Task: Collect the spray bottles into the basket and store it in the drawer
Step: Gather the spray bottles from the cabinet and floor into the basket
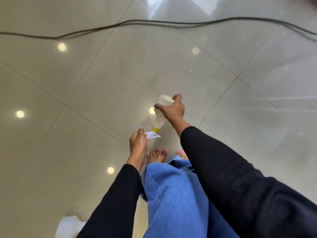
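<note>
A translucent white spray bottle [161, 114] with a yellow collar and a white trigger head hangs nearly upside down above the tiled floor, base pointing away from me. My right hand [172, 109] is wrapped around its body. My left hand [138, 143] pinches the white spray head at the bottle's lower end. No basket or drawer is in view.
A black cable [154, 23] runs across the glossy beige floor tiles [103, 83] at the far side. My bare feet [157, 155] and blue denim legs stand directly below the hands. Ceiling lights reflect off the floor.
</note>
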